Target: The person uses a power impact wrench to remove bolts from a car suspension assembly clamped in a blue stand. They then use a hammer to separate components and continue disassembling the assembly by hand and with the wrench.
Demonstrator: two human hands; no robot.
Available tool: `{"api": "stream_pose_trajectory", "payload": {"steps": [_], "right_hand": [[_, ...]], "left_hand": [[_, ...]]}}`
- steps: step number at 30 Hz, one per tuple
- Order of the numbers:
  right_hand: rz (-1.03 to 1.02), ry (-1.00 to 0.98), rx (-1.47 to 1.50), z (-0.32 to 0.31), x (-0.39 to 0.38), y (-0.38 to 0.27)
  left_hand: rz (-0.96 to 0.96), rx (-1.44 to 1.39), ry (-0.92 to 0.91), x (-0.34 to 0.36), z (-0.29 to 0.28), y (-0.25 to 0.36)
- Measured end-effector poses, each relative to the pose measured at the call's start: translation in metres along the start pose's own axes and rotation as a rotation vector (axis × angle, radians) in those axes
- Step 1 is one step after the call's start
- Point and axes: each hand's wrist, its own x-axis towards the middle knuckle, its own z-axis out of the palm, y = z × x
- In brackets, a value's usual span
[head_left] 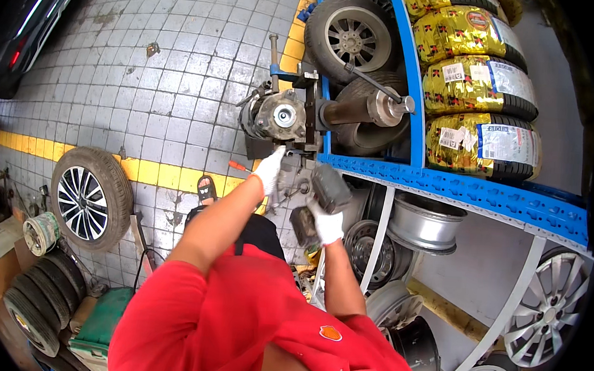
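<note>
My right hand [326, 225], in a white glove, grips a dark power impact wrench [324, 194] that points at a metal wheel-hub assembly [281, 115] clamped to the end of a blue rack. My left hand [269, 171], also gloved, rests against the lower part of that assembly, just beside the wrench's nose. Whether the left fingers close around a part is hidden. Both forearms are bare below red sleeves.
A blue steel rack [462, 187] holds wrapped tyres [476, 88] above and bare alloy rims [425, 225] below. A wheel [91, 199] leans at the left, near stacked small tyres [41, 302]. A red-handled screwdriver [240, 167] lies on the tiled floor. A dark car [26, 22] is at the top left.
</note>
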Motion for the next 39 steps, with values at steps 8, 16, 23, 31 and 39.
{"api": "stream_pose_trajectory", "payload": {"steps": [8, 16, 23, 31, 39], "right_hand": [[0.061, -0.011, -0.143, -0.024, -0.084, 0.065], [0.060, 0.038, -0.008, -0.059, -0.093, 0.065], [-0.214, -0.081, 0.087, -0.057, -0.053, 0.012], [-0.480, -0.227, -0.179, -0.029, -0.006, -0.034], [-0.569, -0.313, -0.732, 0.023, 0.040, -0.061]], "left_hand": [[-0.022, -0.669, -0.107, 0.077, 0.048, -0.001], [0.212, -0.452, -0.290, -0.058, 0.083, 0.000], [0.331, -0.173, -0.033, -0.086, 0.088, -0.045], [0.412, -0.299, -0.012, -0.066, 0.064, -0.004], [0.362, -0.210, -0.259, -0.086, 0.004, 0.064]]}}
